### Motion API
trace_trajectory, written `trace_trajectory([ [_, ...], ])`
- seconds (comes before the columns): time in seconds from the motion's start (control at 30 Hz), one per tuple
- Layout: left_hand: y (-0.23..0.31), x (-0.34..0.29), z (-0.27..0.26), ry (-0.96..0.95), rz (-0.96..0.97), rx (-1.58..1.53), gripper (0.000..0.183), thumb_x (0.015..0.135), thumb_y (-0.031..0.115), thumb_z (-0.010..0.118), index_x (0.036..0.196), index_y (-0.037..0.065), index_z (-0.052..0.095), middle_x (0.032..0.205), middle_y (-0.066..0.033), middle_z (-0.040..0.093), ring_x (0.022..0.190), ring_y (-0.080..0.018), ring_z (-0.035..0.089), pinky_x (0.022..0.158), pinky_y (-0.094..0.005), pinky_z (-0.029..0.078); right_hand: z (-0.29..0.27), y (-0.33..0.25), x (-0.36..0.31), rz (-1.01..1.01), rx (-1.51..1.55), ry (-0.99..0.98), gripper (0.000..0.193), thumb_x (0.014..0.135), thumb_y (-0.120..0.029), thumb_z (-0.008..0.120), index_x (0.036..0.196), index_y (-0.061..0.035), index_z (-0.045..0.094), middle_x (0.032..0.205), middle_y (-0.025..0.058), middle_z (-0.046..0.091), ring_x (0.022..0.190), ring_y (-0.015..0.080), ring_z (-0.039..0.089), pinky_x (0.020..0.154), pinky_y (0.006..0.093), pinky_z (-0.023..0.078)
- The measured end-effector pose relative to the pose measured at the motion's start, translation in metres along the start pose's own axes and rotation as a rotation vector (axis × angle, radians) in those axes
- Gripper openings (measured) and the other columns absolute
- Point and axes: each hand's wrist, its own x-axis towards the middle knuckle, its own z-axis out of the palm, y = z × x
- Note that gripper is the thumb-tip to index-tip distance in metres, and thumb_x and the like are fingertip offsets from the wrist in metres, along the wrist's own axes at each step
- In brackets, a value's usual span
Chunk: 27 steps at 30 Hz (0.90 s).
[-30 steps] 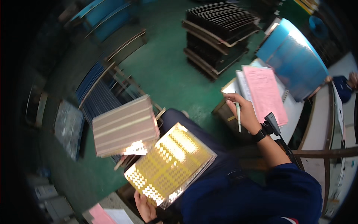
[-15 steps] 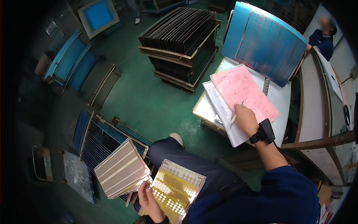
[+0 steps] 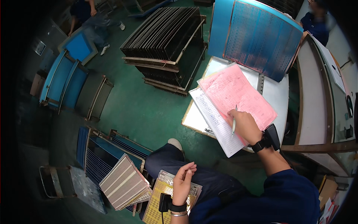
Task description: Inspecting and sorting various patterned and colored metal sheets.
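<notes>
My right hand (image 3: 245, 127) is closed round a slim pale pen (image 3: 234, 126) and rests on the lower part of a pink sheet (image 3: 242, 93). Beneath that sheet, a white page with rows of handwriting (image 3: 214, 119) sticks out on the left. My left hand (image 3: 182, 186) hovers over my lap with loosely bent fingers, and I see nothing in it. Below it, a stack of gold and white patterned panels (image 3: 158, 199) lies on my thigh. Left of those leans a second stack of striped, pinkish-brown panels (image 3: 125, 181).
The papers lie on a white-topped table (image 3: 190, 114), with a large blue perforated panel (image 3: 263, 39) standing behind. A rack of dark upright plates (image 3: 160, 37) stands on the green floor. Blue slotted racks (image 3: 100, 156) are at lower left. One person (image 3: 91, 22) is at far left, another (image 3: 315, 24) at far right.
My left hand has moved right and up, from the panel stacks' edges to above my thigh. The right hand still holds the pen, now more upright. A person has come into view at upper left.
</notes>
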Motion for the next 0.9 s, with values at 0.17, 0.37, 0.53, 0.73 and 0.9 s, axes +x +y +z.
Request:
trace_trajectory([
  [0.17,0.003,0.003,0.002,-0.051,-0.014,-0.109,0.033,0.098,0.015,0.045,0.126,-0.002,0.047,0.12,-0.0164,0.056,0.109,-0.0225,0.057,0.093,-0.0334,0.047,-0.003,-0.036,-0.005,-0.062,0.026,0.018,0.009,0.082,-0.009,0.055,0.081,-0.0003,0.055,0.066,0.0201,0.06,0.065,0.0367,0.062,0.057,0.0454,0.048],
  [0.37,0.01,0.029,0.022,-0.004,-0.015,-0.528,0.045,0.099,0.021,0.043,0.139,0.004,0.03,0.126,-0.0152,0.051,0.11,-0.0232,0.055,0.087,-0.0362,0.05,0.022,-0.109,-0.06,-0.412,0.21,-0.181,0.014,0.079,-0.009,0.06,0.088,-0.002,0.053,0.066,0.0152,0.058,0.064,0.0317,0.062,0.054,0.0387,0.05],
  [0.53,-0.02,0.039,0.01,0.221,-0.086,-0.49,0.012,0.095,0.01,0.05,0.106,0.006,0.051,0.094,-0.0013,0.062,0.079,-0.0078,0.058,0.065,-0.0241,0.051,0.035,-0.104,-0.07,-0.441,0.362,-0.451,0.018,0.084,-0.016,0.061,0.096,-0.0037,0.056,0.07,0.0159,0.06,0.065,0.0339,0.061,0.059,0.0402,0.05],
  [0.73,-0.038,0.037,-0.003,0.261,0.004,-0.394,0.005,0.094,0.006,0.051,0.094,0.005,0.056,0.086,0.0029,0.061,0.073,-0.0018,0.052,0.064,-0.0166,0.041,0.028,-0.089,-0.037,-0.186,0.447,-0.129,0.041,0.082,-0.018,0.065,0.12,-0.0024,0.055,0.097,0.0226,0.063,0.082,0.0332,0.065,0.068,0.0379,0.052],
  [0.9,-0.016,0.013,-0.015,0.081,0.119,-0.343,0.006,0.094,0.005,0.052,0.095,0.003,0.057,0.084,0.0038,0.058,0.078,-0.0015,0.049,0.07,-0.0181,0.04,0.0,-0.05,0.006,-0.133,0.403,0.248,0.046,0.081,-0.02,0.07,0.117,0.004,0.055,0.1,0.0177,0.065,0.077,0.0228,0.062,0.071,0.0319,0.05],
])
